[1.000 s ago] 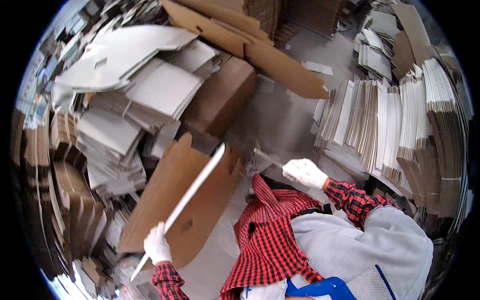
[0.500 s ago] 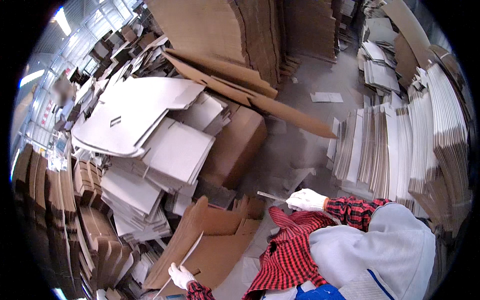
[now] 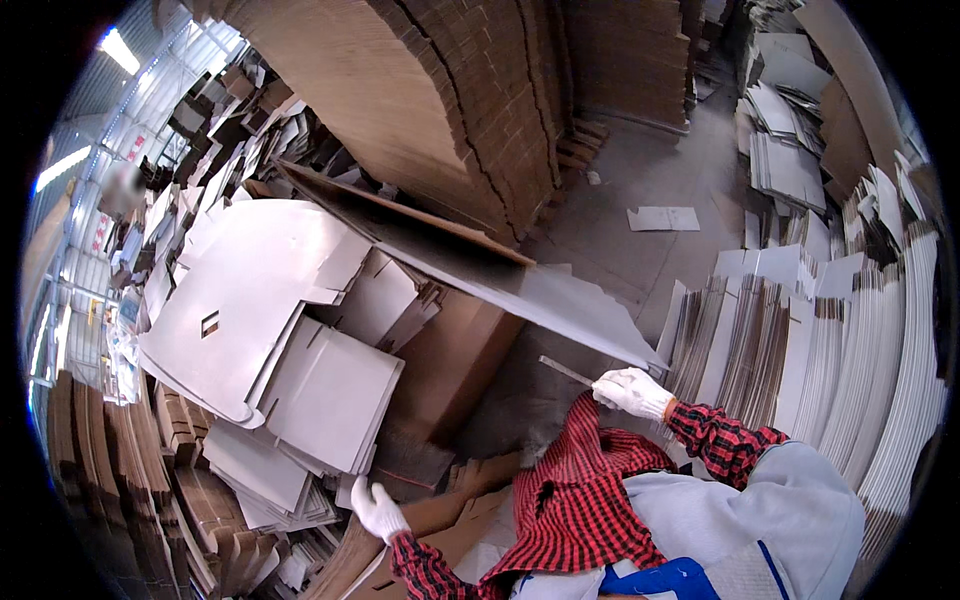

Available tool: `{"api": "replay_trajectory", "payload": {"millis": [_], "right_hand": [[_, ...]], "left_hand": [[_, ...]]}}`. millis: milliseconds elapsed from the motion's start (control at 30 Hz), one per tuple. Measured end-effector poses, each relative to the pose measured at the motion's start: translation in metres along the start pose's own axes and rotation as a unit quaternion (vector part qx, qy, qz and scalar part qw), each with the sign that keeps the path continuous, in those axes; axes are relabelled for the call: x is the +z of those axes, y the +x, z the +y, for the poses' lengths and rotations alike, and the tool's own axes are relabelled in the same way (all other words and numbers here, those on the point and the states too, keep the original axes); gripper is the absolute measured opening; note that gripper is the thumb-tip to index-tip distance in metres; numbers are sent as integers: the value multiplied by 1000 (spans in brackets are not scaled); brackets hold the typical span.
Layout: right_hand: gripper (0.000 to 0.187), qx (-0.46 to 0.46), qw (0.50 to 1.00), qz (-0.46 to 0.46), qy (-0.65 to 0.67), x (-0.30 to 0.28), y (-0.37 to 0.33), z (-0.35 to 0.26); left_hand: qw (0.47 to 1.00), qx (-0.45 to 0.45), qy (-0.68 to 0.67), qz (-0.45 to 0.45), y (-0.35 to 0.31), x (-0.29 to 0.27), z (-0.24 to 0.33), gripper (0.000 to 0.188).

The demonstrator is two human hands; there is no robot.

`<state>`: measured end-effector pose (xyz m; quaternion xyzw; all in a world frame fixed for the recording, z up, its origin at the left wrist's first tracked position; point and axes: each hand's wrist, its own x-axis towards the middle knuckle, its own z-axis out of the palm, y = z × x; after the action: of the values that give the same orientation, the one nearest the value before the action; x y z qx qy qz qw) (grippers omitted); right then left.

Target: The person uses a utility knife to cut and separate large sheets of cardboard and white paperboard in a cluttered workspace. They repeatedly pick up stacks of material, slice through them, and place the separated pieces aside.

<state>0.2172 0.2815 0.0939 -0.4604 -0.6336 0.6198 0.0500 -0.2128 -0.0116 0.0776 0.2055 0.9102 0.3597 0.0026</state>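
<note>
My right hand [image 3: 634, 392], in a white glove, is closed around one end of a thin, flat, blade-like tool [image 3: 566, 371] that points to the left. The tool's exact kind is too small to tell. Also gloved in white, my left hand [image 3: 378, 510] has thumb and fingers apart and nothing visible in it. It hovers between a stack of white cardboard sheets [image 3: 330, 385] and folded brown cardboard [image 3: 455, 515] lying low in front of me. Beyond my hands, a long cardboard sheet [image 3: 500, 290] slants with its pale face showing.
A brown carton [image 3: 450, 360] stands under the slanted sheet. Tall brown cardboard stacks [image 3: 430, 110] rise at the back. Rows of upright white and brown sheets [image 3: 790, 350] line the right, and cardboard bundles [image 3: 130, 480] the left. A loose white piece [image 3: 663, 219] lies on the floor.
My left hand has left the brown cardboard's edge and moved forward, its fingers spreading. The long sheet has tipped from its brown side to its pale face. My right hand still holds the tool.
</note>
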Motion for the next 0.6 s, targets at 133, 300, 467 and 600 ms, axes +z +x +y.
{"api": "replay_trajectory", "payload": {"millis": [133,300,467,600], "right_hand": [[37,12,998,23,51,-21,23,3],[38,14,996,27,87,-23,39,6],[32,-28,999,25,-36,-27,61,19],[29,57,997,39,-30,-34,59,-12]], "left_hand": [[980,18,-107,-165,50,64,90,36],[878,-110,-336,-323,102,97,251,54],[803,-121,-399,-425,199,201,348,78],[844,-201,-330,-372,271,287,388,72]]}}
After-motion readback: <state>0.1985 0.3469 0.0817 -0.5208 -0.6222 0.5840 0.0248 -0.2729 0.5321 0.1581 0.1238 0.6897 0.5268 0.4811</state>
